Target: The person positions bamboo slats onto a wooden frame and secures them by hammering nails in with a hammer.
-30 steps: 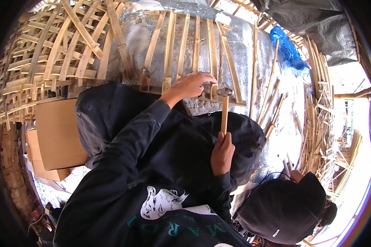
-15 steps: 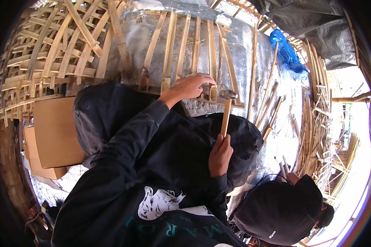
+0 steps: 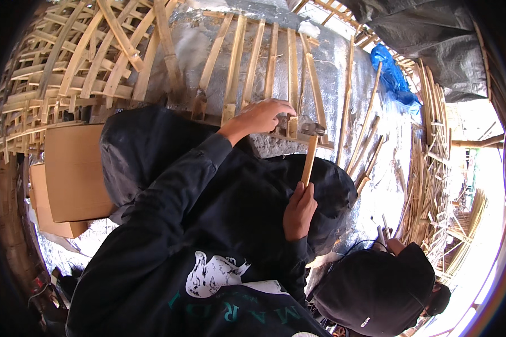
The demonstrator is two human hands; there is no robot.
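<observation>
A hammer (image 3: 309, 160) with a pale wooden handle is gripped in my right hand (image 3: 299, 213). Its metal head lies just right of the lower end of a bamboo slat (image 3: 292, 126). My left hand (image 3: 261, 116) is bent over that same slat end, fingers curled and fingertips against it; anything small pinched there is too small to make out. The slat belongs to a frame of several parallel bamboo strips (image 3: 235, 62), spaced apart, with a crosspiece (image 3: 326, 144) beneath their near ends. My black-trousered knees are on either side of the near edge.
Woven bamboo lattice (image 3: 56, 62) stands at the far left, above cardboard boxes (image 3: 76, 171). Loose bamboo sticks (image 3: 365, 146) and a blue plastic sheet (image 3: 391, 76) lie to the right. Another person in a black cap (image 3: 374, 289) sits close at the lower right. Silvery sheeting (image 3: 197, 39) covers the ground.
The view has shifted slightly. Both hands and the hammer stay in nearly the same place against the slat.
</observation>
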